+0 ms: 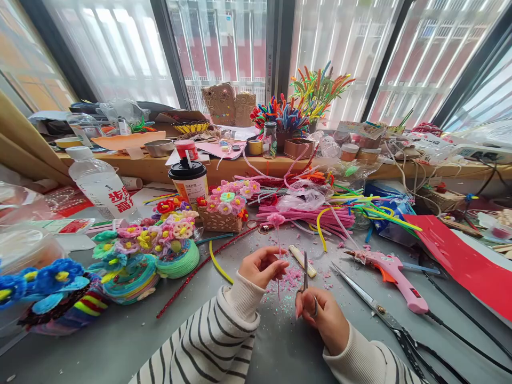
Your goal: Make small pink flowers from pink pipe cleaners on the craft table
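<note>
My left hand (pixel 264 266) pinches a thin pink pipe cleaner stem (pixel 279 240) that stands upright, topped by a fluffy pink flower (pixel 276 219). The stem's lower end sticks out beneath my fingers. In my right hand (pixel 324 314) is a small pair of scissors (pixel 306 272), fingers through the handle loops and blades pointing up. The scissors are to the right of the stem, apart from it. Pink fuzz clippings (pixel 292 280) are scattered on the grey table (pixel 280 352) between and under my hands. A whitish stick-like piece (pixel 302 260) lies just behind the scissors.
A pink glue gun (pixel 396 272), large scissors (pixel 384 314) and a red sheet (pixel 464 261) lie at right. Pink pipe cleaners (pixel 308 217) are bundled behind. At left stand pipe cleaner flower pots (pixel 176 258), a water bottle (pixel 98 184) and a lidded cup (pixel 188 181). A cluttered sill (pixel 228 169) runs behind.
</note>
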### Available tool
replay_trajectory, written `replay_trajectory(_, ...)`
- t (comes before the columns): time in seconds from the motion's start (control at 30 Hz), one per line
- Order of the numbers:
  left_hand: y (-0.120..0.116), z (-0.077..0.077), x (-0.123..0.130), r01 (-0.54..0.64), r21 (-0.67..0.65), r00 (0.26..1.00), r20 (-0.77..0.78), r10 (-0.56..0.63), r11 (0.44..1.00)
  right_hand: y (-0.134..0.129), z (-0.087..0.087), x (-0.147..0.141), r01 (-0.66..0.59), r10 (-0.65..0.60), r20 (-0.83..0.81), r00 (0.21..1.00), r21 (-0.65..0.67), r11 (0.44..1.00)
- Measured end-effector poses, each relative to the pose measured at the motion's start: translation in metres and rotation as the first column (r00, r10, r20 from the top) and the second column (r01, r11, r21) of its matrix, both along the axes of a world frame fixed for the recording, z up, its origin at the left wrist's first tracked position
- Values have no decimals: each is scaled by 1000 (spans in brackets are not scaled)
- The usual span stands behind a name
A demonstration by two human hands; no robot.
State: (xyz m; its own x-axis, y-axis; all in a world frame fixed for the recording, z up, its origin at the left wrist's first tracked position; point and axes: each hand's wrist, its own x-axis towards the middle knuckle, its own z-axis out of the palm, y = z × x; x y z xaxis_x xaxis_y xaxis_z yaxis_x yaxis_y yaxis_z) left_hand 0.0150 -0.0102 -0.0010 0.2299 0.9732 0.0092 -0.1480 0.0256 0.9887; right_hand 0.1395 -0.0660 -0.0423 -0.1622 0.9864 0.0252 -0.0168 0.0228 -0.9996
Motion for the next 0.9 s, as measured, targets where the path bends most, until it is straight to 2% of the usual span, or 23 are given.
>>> replay_trajectory(0.13,-3,2,1,48,34,999,-4,-48,998,-3,1,-2,-31,26,71,997,83,996)
replay_trajectory(0.4,-7,1,2,172,43,982,72,-175,984,-6,7,-6,-132,58,356,933,188,973)
replay_trajectory(0.67,-8,1,4,231,64,969,79,-236,971,-5,6,-5,-96,3,433,901,194,976)
replay_trajectory(0.9,-5,-7,3,226,59,971,67,-230,972,-2,5,-6,-87,-9,441,898,198,976)
